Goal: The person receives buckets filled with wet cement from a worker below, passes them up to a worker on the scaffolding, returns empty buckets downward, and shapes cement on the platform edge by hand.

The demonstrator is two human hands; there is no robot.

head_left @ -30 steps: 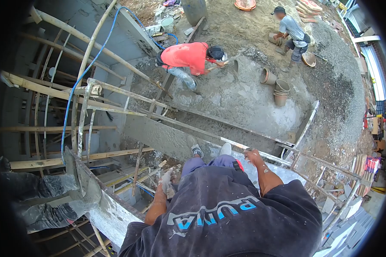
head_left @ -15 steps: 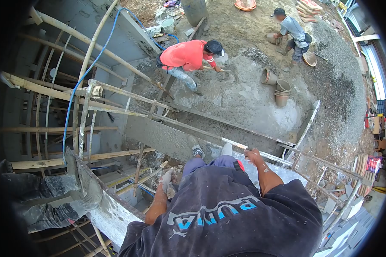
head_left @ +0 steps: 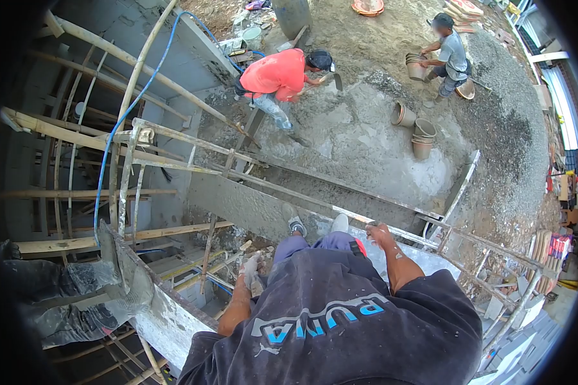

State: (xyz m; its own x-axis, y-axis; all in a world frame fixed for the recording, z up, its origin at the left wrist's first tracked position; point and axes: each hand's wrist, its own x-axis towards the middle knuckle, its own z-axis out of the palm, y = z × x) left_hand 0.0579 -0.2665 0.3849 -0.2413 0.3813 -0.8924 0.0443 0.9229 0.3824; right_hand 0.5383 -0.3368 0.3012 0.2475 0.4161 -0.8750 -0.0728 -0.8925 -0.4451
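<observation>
My left hand [head_left: 251, 268], greyish as if gloved or coated in cement, hangs beside my left thigh. Its fingers look loosely apart and I see nothing in them. My right hand [head_left: 380, 235] is closed over a metal scaffold rail [head_left: 351, 215] in front of my right knee. Both my shoes [head_left: 295, 223] rest at a grey, cement-smeared plank [head_left: 244, 197] just behind that rail.
Below, a person in a red shirt [head_left: 275, 72] bends over wet concrete [head_left: 359, 138] with a hoe [head_left: 338, 81]. Another person [head_left: 455, 54] handles stacked buckets [head_left: 415, 66]. More buckets [head_left: 422, 140] stand nearby. Bamboo poles [head_left: 77, 135] and a blue hose [head_left: 137, 96] cross the left.
The person in red has raised the hoe off the concrete. The other person has straightened and lifted the bucket stack upright. My hands stay almost where they were.
</observation>
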